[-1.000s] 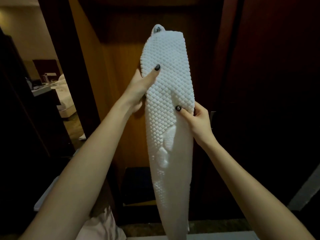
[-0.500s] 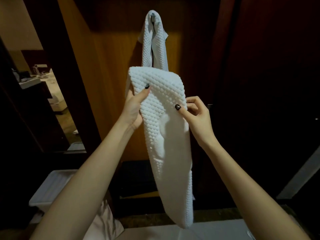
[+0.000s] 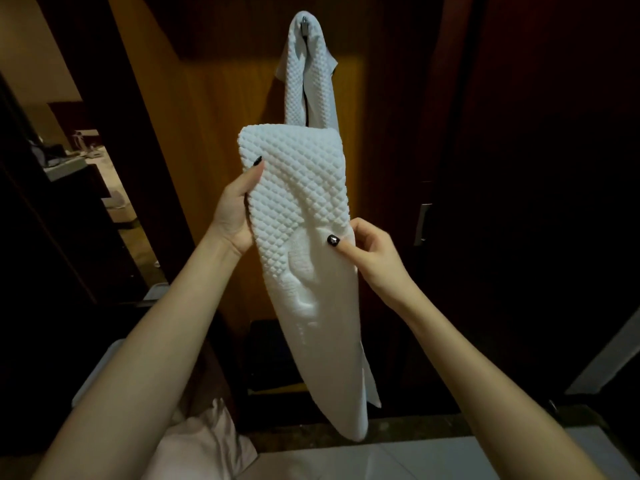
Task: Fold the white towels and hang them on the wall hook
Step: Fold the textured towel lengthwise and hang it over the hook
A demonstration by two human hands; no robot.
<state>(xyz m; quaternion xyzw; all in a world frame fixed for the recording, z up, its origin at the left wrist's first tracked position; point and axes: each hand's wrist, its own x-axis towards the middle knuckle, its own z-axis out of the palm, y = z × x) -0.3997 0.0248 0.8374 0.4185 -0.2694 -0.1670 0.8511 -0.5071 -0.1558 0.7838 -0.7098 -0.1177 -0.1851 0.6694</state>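
I hold a folded white waffle-textured towel point(image 3: 304, 216) upright in front of the wooden wall. My left hand point(image 3: 235, 209) grips its left edge near the top, thumb on the front. My right hand point(image 3: 370, 254) pinches its right edge lower down, thumb pressed on the front. The towel's long tail hangs down to about knee height. Above it a second white towel point(image 3: 308, 77) is draped over the metal wall hook point(image 3: 304, 27), its lower part hidden behind the towel I hold.
An orange-brown wood panel point(image 3: 214, 133) backs the hook. A dark door with a metal handle point(image 3: 420, 223) stands at the right. A doorway on the left opens to a room with a bed point(image 3: 110, 199). A white bin point(image 3: 100, 368) sits at lower left.
The towel in my hands has come down from in front of the hook, so the hung towel shows above it. My right hand has slid lower on its edge.
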